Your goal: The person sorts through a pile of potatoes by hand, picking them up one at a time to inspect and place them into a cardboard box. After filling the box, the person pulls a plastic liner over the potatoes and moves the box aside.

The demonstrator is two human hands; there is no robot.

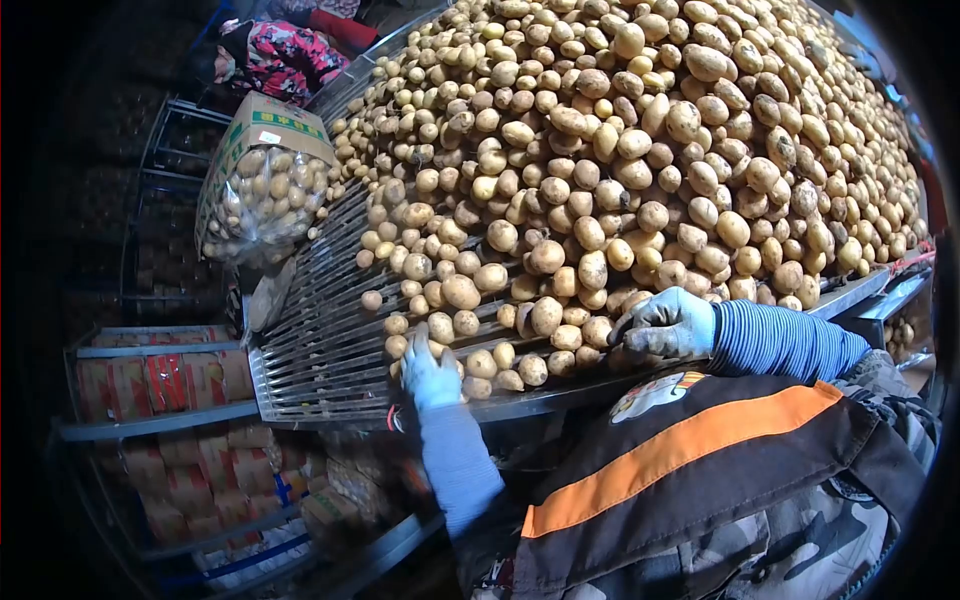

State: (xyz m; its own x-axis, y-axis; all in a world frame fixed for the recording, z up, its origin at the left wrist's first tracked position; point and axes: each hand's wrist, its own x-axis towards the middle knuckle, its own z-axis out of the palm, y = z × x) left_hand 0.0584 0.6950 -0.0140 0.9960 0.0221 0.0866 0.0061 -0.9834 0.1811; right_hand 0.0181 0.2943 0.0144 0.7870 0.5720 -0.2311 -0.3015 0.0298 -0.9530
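My left hand (pixel 431 376), in a light blue glove, reaches over the near edge of the slatted metal table (pixel 310 350). Its fingers are stretched out and apart, touching small potatoes (pixel 480 363) at the front of the pile. My right hand (pixel 668 326) wears a blue glove with soiled grey fingers. It rests at the table's front rim against the potatoes, fingers loosely curved with a gap between them and the thumb. No potato shows inside it. The large heap of potatoes (pixel 600 140) rises beyond both hands.
A carton (pixel 222 190) lined with clear plastic and filled with potatoes stands at the table's left side. Stacked boxes (pixel 165 385) sit on blue-framed racks at the lower left. A person in a pink patterned top (pixel 295 58) is at the upper left.
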